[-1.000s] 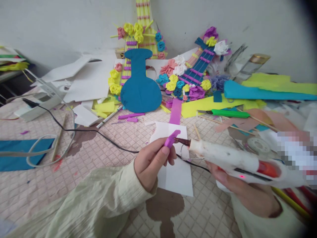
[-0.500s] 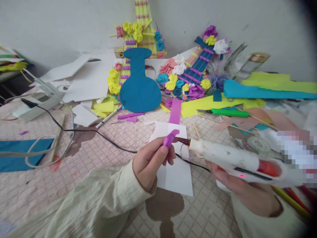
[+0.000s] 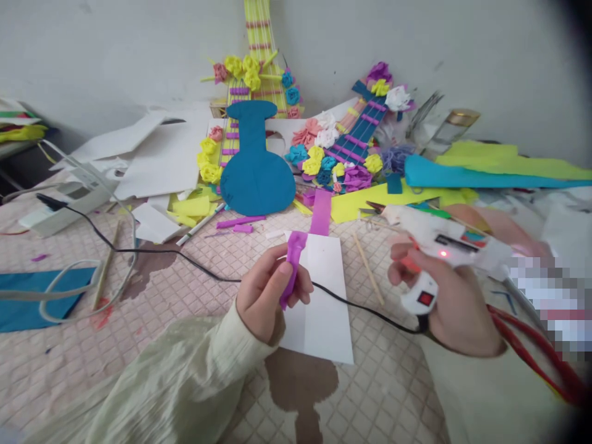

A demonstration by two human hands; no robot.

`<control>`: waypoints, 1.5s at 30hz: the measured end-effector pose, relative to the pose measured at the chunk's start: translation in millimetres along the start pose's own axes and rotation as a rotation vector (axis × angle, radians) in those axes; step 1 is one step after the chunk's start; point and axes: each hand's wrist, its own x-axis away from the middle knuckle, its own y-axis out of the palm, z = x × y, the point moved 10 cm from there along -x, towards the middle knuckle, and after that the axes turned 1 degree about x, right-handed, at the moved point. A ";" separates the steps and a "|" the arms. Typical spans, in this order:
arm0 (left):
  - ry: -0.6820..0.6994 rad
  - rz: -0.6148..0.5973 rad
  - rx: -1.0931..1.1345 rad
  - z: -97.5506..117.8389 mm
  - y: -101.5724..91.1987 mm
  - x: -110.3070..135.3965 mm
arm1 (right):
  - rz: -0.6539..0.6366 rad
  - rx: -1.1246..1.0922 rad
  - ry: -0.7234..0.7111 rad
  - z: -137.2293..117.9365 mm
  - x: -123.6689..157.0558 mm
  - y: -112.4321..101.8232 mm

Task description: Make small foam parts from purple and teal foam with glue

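Head view: the left hand (image 3: 263, 290) pinches the purple strip (image 3: 293, 268) between thumb and fingers, above the left side of the white sheet (image 3: 326, 333). Well apart, the right hand (image 3: 451, 302) is wrapped round the glue gun (image 3: 414, 228). Its red light (image 3: 444, 253) glows, so the nozzle (image 3: 376, 206) is probably hot; dipping could smear the yellow paper (image 3: 346, 208). The cord (image 3: 365, 311) crosses the sheet, so a tug might drag it askew. Too hard a pinch could crease the strip.
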 end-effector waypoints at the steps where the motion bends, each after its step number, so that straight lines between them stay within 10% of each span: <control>1: -0.010 0.003 0.014 -0.5 -0.3 -0.5 | 0.037 -0.068 0.076 6.6 -6.1 -4.8; 7: -0.022 -0.009 0.055 -9.5 -1.2 -2.9 | 0.062 -0.102 0.369 43.6 -24.9 -15.5; 14: -0.017 -0.067 0.028 -19.4 3.1 -4.3 | 0.063 0.081 0.276 52.2 -13.4 -40.9; 19: -0.070 -0.130 0.038 -25.4 8.3 -2.8 | 0.147 0.843 0.010 9.7 10.0 -73.0; 30: -0.138 -0.314 0.095 -31.5 26.1 1.7 | -0.627 0.419 -0.458 -37.7 60.5 88.6; 45: -0.230 -0.321 0.108 -36.9 29.6 5.8 | -0.733 0.446 -0.511 -28.0 69.7 104.7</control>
